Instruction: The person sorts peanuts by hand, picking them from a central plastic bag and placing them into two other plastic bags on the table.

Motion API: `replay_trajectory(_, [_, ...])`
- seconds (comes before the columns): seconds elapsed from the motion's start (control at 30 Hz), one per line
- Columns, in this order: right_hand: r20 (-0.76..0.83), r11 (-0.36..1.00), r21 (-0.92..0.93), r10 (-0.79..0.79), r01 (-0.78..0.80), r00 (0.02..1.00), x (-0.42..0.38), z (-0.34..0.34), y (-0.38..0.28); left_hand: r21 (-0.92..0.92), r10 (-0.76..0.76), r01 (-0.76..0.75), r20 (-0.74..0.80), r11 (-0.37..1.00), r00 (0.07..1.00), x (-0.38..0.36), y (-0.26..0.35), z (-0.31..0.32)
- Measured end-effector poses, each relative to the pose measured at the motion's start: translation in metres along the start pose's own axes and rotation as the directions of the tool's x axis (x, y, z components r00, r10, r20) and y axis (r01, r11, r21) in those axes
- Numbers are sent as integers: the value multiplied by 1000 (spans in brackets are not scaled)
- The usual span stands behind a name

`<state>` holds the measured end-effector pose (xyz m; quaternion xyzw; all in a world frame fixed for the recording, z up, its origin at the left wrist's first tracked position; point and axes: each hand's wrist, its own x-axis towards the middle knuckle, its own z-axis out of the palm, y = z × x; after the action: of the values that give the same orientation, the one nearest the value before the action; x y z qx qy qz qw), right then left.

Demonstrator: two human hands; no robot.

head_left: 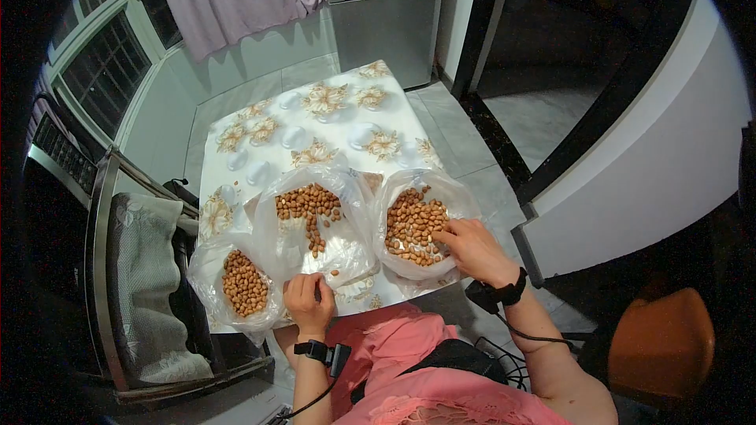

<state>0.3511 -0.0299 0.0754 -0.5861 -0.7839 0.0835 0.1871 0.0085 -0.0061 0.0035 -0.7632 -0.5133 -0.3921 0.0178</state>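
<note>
Three clear plastic bags with brown peanut kernels stand open on the table. My right hand reaches over the rim of the right bag, its bent fingertips together right at the peanuts. At the front edge of the middle bag, my left hand is closed with fingers curled; I cannot tell what is in it. A single peanut lies just beside it. More peanuts are heaped at the back of the middle bag. The left bag holds another pile of peanuts.
A flowered cloth covers the table. To the left is a metal-framed rack with a draped grey cloth. A fridge stands beyond the table, and an orange seat is at the right. Cables hang from both wristbands.
</note>
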Motion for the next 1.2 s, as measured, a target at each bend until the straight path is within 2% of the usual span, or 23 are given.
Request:
replay_trajectory(0.1, [77, 1000, 13, -2, 1, 997, -1, 3, 3, 1, 3, -3, -1, 1000, 1000, 0, 0, 0])
replay_trajectory(0.23, [103, 1000, -7, -21, 22, 994, 0, 1, 4, -2, 3, -3, -4, 1000, 1000, 1, 0, 0])
replay_trajectory(0.33, [64, 1000, -8, -25, 26, 998, 3, 1, 0, 5, 9, -9, -5, 1000, 1000, 1, 1, -1])
replay_trajectory(0.4, [-32, 996, 88, -20, 23, 999, 5, 7, 0, 4, 4, -4, -2, 1000, 1000, 2, 3, -2])
replay_trajectory(0.43, [-32, 996, 87, -20, 23, 999, 6, 10, -1, 2, -1, 1, 2, 1000, 1000, 2, 3, -2])
replay_trajectory(0.63, [60, 986, 135, -111, 102, 992, 5, 11, -4, -3, -3, 3, -9, 1000, 1000, 2, 3, -2])
replay_trajectory(0.7, [199, 988, 132, -108, 82, 974, 4, 6, -6, -1, -5, 5, -5, 1000, 1000, 3, 4, -3])
replay_trajectory(0.9, [140, 980, 184, -105, 78, 985, -5, 2, -8, 0, -7, 7, 3, 1000, 1000, 2, 2, -2])
replay_trajectory(1.2, [166, 983, 177, -68, 38, 984, -9, 0, -10, -8, -4, 4, -2, 1000, 1000, 1, 1, -1])
